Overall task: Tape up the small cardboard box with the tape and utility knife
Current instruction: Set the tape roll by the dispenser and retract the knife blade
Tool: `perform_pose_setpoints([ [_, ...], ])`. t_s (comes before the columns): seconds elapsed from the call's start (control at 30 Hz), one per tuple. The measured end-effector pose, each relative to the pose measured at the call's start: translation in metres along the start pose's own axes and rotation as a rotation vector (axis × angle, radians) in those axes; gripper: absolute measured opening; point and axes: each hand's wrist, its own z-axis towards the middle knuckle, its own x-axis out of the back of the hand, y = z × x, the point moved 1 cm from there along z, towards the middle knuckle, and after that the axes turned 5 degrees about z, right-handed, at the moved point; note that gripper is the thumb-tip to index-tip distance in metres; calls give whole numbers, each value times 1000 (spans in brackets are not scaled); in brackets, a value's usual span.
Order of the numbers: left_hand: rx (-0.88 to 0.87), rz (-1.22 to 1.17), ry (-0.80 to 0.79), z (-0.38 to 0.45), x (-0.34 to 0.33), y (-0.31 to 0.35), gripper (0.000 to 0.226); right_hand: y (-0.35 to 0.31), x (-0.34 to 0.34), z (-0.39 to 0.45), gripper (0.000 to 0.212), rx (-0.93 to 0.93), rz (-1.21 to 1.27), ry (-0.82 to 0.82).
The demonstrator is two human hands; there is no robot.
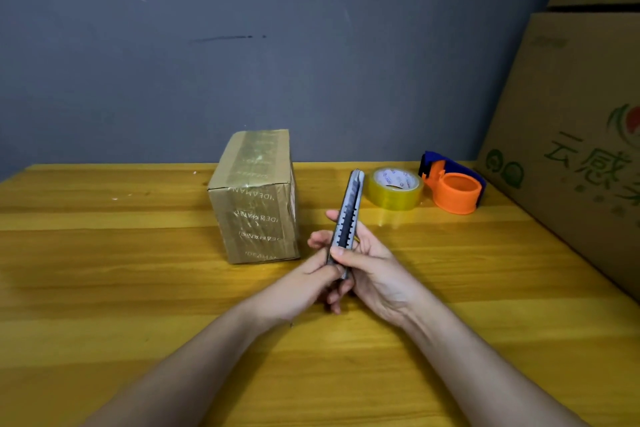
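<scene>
The wooden table (104,288) has a yellow-orange top with lengthwise grain bands. Behind the table stands a plain grey-blue wall (242,45), marked by 1 dark horizontal streak (225,38) and faint pale scuffs. At the table's right edge, 2 large cardboard cartons (571,97) are stacked, printed with green characters. Lighting is even and dim.

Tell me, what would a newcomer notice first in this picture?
Both hands, left hand and right hand, hold a knife upright at the centre. Left of it stands a taped box on the table. Behind it lie a tape roll and an orange dispenser.
</scene>
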Motion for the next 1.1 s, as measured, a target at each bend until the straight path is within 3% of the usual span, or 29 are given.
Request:
perform_pose_setpoints([
  [0.13,-21,-69,17,5,1,-6,19,2,-1,1,46,22,-76,104],
  [0.3,-3,-107,230,12,-3,-4,19,7,-3,3,22,67,-214,256],
  [0.37,3,23,328,15,-4,-8,18,4,-3,3,16,97,-317,308],
  [0.47,-13,463,537,24,3,-11,20,-2,-1,6,13,142,-494,375],
  [0.53,18,630,630,30,4,-7,20,-2,4,14,16,145,-612,400],
  [0.57,50,643,653,34,1,-4,28,-3,6,19,18,149,-673,418],
  [0.67,141,564,672,46,-8,2,77,-9,10,33,33,157,-763,524],
  [0.7,164,567,679,51,-11,3,81,-14,12,37,42,139,-760,558],
  [0.77,200,617,688,63,-12,6,65,-23,18,43,60,81,-817,619],
  [0.87,219,663,672,77,-11,13,37,-29,31,55,61,25,-848,659],
  [1.1,407,858,699,112,-4,8,33,-28,60,93,39,-122,-976,655],
])
